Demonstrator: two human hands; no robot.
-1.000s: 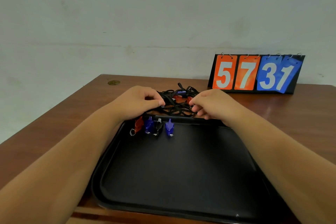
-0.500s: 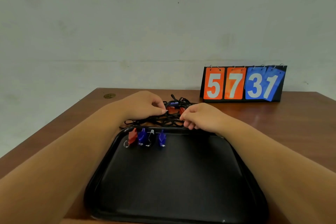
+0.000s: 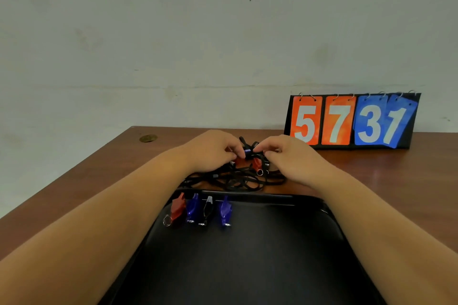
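A tangle of black cords (image 3: pixel 238 181) with red and blue whistles lies on the brown table just beyond a black tray (image 3: pixel 247 255). My left hand (image 3: pixel 213 151) and my right hand (image 3: pixel 287 153) meet above the tangle, and their fingertips pinch a small blue whistle (image 3: pixel 247 152) between them. A red whistle (image 3: pixel 256 164) with a metal ring lies just below it. On the tray's far left corner sit a red whistle (image 3: pixel 178 208), two blue whistles (image 3: pixel 192 208) and a black whistle (image 3: pixel 207 210) in a row.
A flip scoreboard (image 3: pixel 352 121) reading 57 and 31 stands at the back right against the wall. A round brass cap (image 3: pixel 148 138) sits in the table (image 3: pixel 99 171) at the far left. The table's left edge runs diagonally.
Both hands have lifted slightly from the cord pile and come together on the blue whistle. The camera has tilted up, so the table sits lower in view.
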